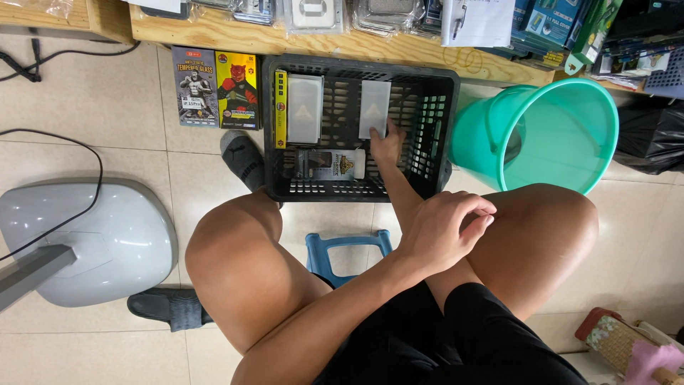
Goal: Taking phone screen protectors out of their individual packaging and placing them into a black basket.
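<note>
- Floor is pale glossy tile, grout lines running across, and a wooden shelf edge along the top of the frame is stacked with packaged stuff in clear blister packs.
- Black plastic crate sits on the floor top-centre, right up against that shelf.
- Inside the crate: a frosted white pack on the right, a second frosted pack with a yellow strip on the left, and a dark printed pack lying across the bottom.
- Right hand is reaching into the crate, fingers extended, fingertips on the lower edge of the frosted white pack. Can't tell if it's actually gripping it.
- Left hand hovers mid-frame over the right knee, fingers loosely curled, nothing in it.
- Teal bucket is just beside the crate's right edge, tipped toward the camera.
- Two printed flat boxes lie on the tile just left of the crate, by a grey-socked foot.
- Grey fan base fills the lower left with a black cable looping over it.
- Blue stool pokes out between the knees.
- Open tile is mostly upper left.
</note>
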